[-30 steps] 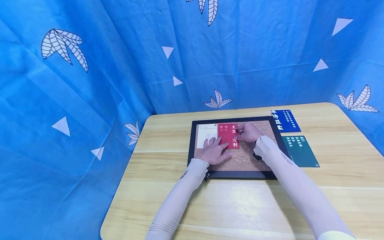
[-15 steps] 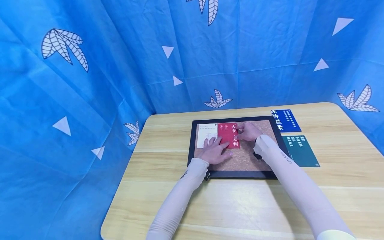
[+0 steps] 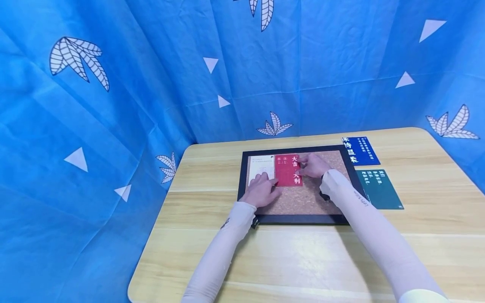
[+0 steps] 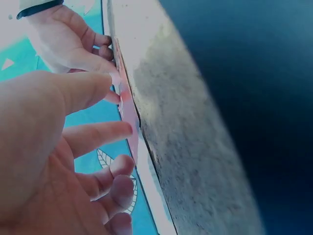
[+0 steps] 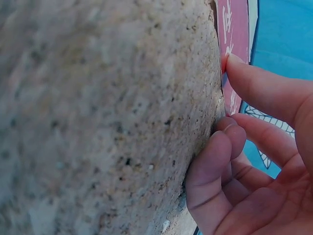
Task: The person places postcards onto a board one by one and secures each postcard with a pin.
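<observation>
- i seem to be setting the red card (image 3: 286, 170) on the corkboard (image 3: 307, 203), beside the white card (image 3: 262, 162).
- my right hand (image 3: 315, 166) holds its right edge, fingers curled; my left hand (image 3: 260, 191) is relaxed, gripping nothing.
- next likely calls for keeping it straight.
- my left hand has shifted left, mostly off the red card.

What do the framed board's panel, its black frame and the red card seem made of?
Board panel: probably cork, matt, given its speckled brown grain.
Black frame: smooth-looking and dark; painted wood or plastic, I can't tell which.
Red card: likely printed paper or thin cardboard, judging by its slim edge and white lettering; gloss is unclear.
</observation>
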Demonstrator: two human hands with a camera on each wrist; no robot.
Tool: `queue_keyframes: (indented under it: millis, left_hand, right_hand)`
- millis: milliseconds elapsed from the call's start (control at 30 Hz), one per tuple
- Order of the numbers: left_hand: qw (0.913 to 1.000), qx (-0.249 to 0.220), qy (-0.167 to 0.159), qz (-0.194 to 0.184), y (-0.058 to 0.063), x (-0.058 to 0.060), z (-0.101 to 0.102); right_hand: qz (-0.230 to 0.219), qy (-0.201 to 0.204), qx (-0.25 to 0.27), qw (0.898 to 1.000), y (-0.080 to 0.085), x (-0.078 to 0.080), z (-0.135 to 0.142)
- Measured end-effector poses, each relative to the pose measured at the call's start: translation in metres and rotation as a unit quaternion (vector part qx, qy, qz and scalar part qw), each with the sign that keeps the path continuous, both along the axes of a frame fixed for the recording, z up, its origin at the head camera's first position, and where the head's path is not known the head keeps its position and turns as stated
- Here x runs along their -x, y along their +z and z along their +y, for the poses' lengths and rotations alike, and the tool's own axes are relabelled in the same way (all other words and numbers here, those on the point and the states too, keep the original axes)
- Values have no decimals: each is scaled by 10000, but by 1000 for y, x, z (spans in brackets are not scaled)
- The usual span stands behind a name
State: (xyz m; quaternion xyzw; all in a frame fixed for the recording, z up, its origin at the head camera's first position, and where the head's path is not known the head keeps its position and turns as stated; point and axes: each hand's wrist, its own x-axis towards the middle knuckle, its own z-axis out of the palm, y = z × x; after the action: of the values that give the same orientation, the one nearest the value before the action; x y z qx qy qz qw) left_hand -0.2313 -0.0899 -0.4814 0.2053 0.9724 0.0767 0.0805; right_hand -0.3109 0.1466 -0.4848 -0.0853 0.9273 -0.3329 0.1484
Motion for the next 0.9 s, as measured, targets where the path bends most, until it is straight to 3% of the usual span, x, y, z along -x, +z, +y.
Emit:
queue_keyframes:
  millis: [233,900]
  left_hand:
    - [9998,190,-82,15,-1,-5,-2]
    - [9995,248,-140,-143,-4,-2,-1]
  right_hand:
    - [-85,41,4,10000,1,2,0]
    - [-172,13,99,9998,-1,5,2]
